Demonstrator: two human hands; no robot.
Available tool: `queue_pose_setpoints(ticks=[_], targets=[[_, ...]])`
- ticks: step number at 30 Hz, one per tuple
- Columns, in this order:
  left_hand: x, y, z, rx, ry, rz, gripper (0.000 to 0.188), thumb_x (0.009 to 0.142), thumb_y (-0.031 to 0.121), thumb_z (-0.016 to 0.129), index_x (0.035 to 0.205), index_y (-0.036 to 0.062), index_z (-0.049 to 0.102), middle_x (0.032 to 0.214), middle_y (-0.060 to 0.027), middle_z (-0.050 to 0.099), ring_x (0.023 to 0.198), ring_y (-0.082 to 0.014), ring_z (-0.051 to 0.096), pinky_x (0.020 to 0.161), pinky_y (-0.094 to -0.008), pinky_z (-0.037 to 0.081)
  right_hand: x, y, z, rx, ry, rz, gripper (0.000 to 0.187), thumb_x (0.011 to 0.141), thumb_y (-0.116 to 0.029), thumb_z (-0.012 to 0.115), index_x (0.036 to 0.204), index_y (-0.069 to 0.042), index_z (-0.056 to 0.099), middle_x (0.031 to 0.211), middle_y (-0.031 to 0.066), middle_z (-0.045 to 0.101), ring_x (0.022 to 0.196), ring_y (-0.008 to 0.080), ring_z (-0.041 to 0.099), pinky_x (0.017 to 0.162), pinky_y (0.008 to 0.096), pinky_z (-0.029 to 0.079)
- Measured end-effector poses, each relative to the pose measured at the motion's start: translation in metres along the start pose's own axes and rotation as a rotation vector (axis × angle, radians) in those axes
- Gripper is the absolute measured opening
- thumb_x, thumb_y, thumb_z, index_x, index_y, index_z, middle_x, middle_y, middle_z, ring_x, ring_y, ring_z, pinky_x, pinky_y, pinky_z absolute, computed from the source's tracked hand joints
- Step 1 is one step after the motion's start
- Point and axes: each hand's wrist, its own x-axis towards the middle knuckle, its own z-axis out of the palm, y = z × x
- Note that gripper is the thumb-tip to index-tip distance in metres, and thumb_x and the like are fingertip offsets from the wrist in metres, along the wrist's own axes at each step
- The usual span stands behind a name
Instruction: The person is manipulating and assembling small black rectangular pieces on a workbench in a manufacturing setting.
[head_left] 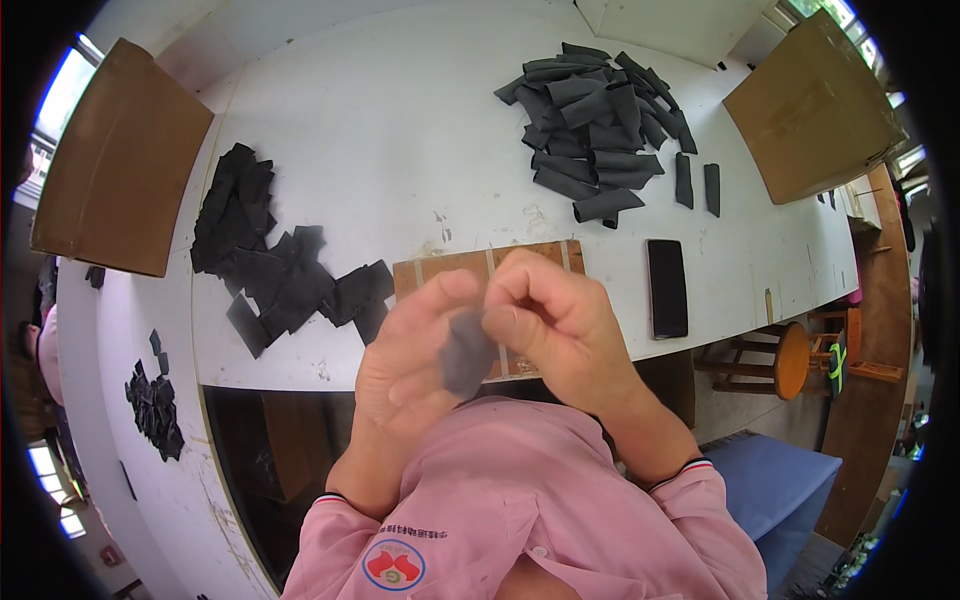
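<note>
In front of my chest, my left hand [405,350] holds a small dark grey fabric piece [468,355] against its palm and fingers, slightly blurred. My right hand [560,325] pinches at the upper edge of the same piece, with thumb and forefinger together. Beneath both hands lies a brown board [440,268] with pale strips, at the table's front edge. Flat dark fabric pieces [285,280] are heaped to the left of the hands. Farther off on the right is a pile of dark grey fabric tubes [595,125], two of them lying apart beside it.
A black phone [667,288] rests on the white table [400,150]. Cardboard boxes stand at left [125,165] and right [815,115]. More dark pieces [155,405] lie on a side table at left. A wooden stool [790,360] and a blue-covered block [775,485] are at right.
</note>
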Motion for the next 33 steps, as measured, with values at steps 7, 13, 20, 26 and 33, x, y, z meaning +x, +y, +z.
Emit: queue_pose_setpoints(ticks=[7,13,20,26,33], targets=[[0.013,0.014,-0.061,-0.176,0.006,-0.034,0.042,0.087,0.006,0.031,0.128,-0.0037,0.025,0.085,-0.0138,0.052,0.035,-0.0048,0.035,0.030,-0.0183,0.025,0.012,0.048,-0.011,0.358,-0.118,0.543,0.021,0.086,-0.023,0.052,0.073,-0.007,0.050,0.060,-0.0054,0.041,0.050,0.0037,0.034,0.047,0.0197,0.031],[0.024,0.015,-0.043,-0.263,0.430,0.040,0.038,0.084,0.005,0.032,0.119,-0.0096,0.036,0.058,-0.0073,0.052,0.030,-0.0040,0.034,0.031,-0.0178,0.027,0.015,0.069,-0.011,0.377,-0.104,0.503,0.023,0.086,-0.024,0.051,0.073,-0.006,0.053,0.062,-0.0045,0.046,0.051,0.0031,0.037,0.046,0.0183,0.030],[0.035,0.004,-0.047,-0.261,0.632,0.176,0.032,0.082,0.002,0.031,0.109,-0.0104,0.043,0.045,-0.0001,0.040,0.029,-0.0040,0.027,0.030,-0.0168,0.024,0.004,0.098,-0.008,0.476,-0.133,0.497,0.023,0.086,-0.025,0.051,0.072,-0.006,0.052,0.061,-0.0039,0.045,0.053,0.0035,0.041,0.047,0.0183,0.032],[0.017,0.004,-0.072,0.426,0.358,0.164,0.032,0.081,0.002,0.042,0.112,-0.0035,0.046,0.074,-0.0055,0.056,0.045,-0.0030,0.041,0.042,-0.0179,0.035,-0.001,0.100,-0.014,0.300,-0.140,0.507,0.020,0.085,-0.024,0.053,0.077,-0.005,0.054,0.063,-0.0031,0.048,0.057,0.0055,0.044,0.051,0.0201,0.036],[0.021,0.002,-0.034,1.591,0.055,0.615,0.024,0.082,0.014,0.056,0.096,-0.0054,0.054,0.092,-0.0110,0.057,0.084,-0.0163,0.051,0.077,-0.0268,0.041,-0.001,0.064,-0.014,-0.143,0.144,0.085,0.017,0.075,-0.017,0.060,0.078,0.000,0.055,0.072,0.0062,0.054,0.067,0.0145,0.053,0.054,0.0244,0.040]])
